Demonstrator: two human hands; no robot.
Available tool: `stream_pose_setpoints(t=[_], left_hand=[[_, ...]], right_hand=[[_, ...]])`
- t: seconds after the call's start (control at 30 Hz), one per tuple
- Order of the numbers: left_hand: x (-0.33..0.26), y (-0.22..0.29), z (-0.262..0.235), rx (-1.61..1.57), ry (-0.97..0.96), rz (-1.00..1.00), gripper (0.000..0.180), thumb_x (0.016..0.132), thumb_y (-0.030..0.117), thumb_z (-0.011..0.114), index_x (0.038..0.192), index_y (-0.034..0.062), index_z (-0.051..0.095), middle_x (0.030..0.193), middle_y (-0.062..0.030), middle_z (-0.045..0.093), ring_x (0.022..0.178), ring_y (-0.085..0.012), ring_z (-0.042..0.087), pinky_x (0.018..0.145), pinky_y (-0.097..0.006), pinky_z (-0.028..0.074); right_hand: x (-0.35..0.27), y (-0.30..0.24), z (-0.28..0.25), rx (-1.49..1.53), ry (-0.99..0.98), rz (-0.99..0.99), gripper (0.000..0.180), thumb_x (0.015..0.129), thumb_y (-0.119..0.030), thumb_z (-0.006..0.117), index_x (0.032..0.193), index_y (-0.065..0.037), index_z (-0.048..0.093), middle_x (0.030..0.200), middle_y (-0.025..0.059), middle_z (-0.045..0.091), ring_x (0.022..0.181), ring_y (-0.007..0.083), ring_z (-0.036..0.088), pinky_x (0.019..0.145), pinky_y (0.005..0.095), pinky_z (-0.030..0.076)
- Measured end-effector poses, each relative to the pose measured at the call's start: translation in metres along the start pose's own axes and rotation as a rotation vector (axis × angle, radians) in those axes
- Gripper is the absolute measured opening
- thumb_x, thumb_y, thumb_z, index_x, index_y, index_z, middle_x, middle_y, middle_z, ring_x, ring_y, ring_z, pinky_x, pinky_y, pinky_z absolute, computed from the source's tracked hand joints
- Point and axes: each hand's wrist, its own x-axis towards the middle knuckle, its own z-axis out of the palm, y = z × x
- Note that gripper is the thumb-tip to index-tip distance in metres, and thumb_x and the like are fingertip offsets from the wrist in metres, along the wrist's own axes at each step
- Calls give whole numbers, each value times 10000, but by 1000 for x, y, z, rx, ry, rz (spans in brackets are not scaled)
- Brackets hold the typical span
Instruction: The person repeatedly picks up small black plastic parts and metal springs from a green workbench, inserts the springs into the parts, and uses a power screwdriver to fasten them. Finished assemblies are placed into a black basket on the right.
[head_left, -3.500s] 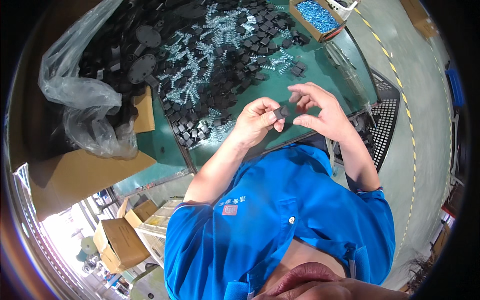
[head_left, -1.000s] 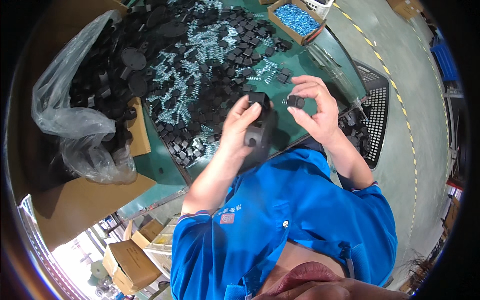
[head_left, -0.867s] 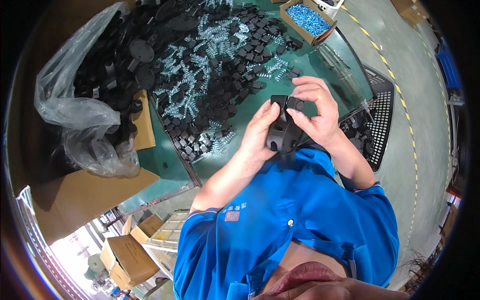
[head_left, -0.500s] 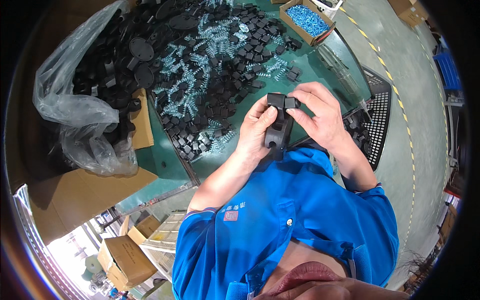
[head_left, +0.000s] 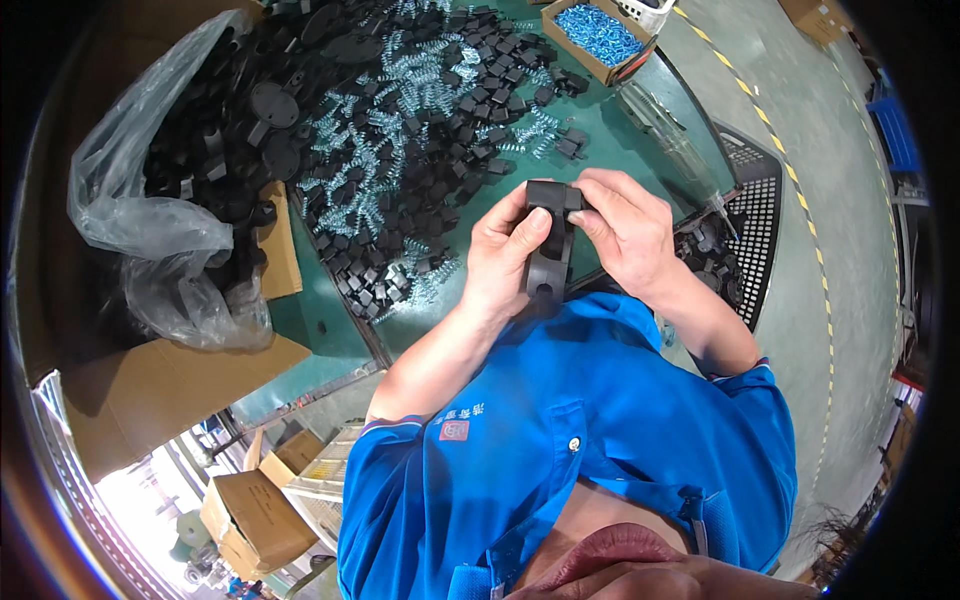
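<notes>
My left hand point(head_left: 503, 250) is closed round a black plastic part point(head_left: 547, 272), long and with a rounded hollow, held upright near my chest. Its thumb presses on the part's upper end. At that end, my right hand point(head_left: 630, 225) pinches a small black block point(head_left: 573, 200) between thumb and fingertips, against the side of the larger part. How far the block sits inside it is hidden by the fingers. Beyond my hands, small black blocks point(head_left: 490, 100) and metal coil springs point(head_left: 430, 80) lie heaped on the green tabletop point(head_left: 470, 290).
A cardboard box of blue screws point(head_left: 598, 38) stands at the far right. Near it lies a screwdriver-like tool point(head_left: 680, 140). A black perforated basket point(head_left: 755, 230) holds dark parts at the right. On the left, clear plastic point(head_left: 150, 230) drapes over a carton of black parts.
The small black block has moved closer against the larger part, and less of it shows now. Both hands have shifted slightly left in the view.
</notes>
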Motion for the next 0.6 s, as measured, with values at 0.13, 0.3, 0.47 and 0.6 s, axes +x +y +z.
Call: stream_pose_setpoints(t=[0.13,0.3,0.47,0.6], left_hand=[[20,22,-13,669,-144,-102,354,812,189,789,1088,-2,678,1014,-55,661,924,-154,602,810,-312,494],[42,8,-18,1442,-314,177,406,724,227,807,1080,60,701,969,-88,655,978,-284,577,863,-429,427],[46,-9,-13,1805,-288,339,411,676,267,823,1031,93,710,968,-49,659,1073,-242,554,936,-443,357],[41,-13,-18,1836,-321,428,432,661,259,829,1039,90,705,996,-60,655,1089,-258,561,1010,-475,341]], right_hand=[[-19,33,6,39,-40,-49,253,653,-165,828,819,-37,687,856,85,677,738,270,678,610,348,538],[-31,73,17,-206,-175,-270,240,553,-209,772,681,-105,598,753,26,606,693,224,613,653,350,497],[-35,80,21,-410,-346,-214,232,611,-291,758,652,-122,605,724,8,568,741,196,597,696,329,493],[-11,82,-27,-528,-251,127,398,663,-375,811,923,-115,659,870,45,629,868,260,621,755,391,529]])
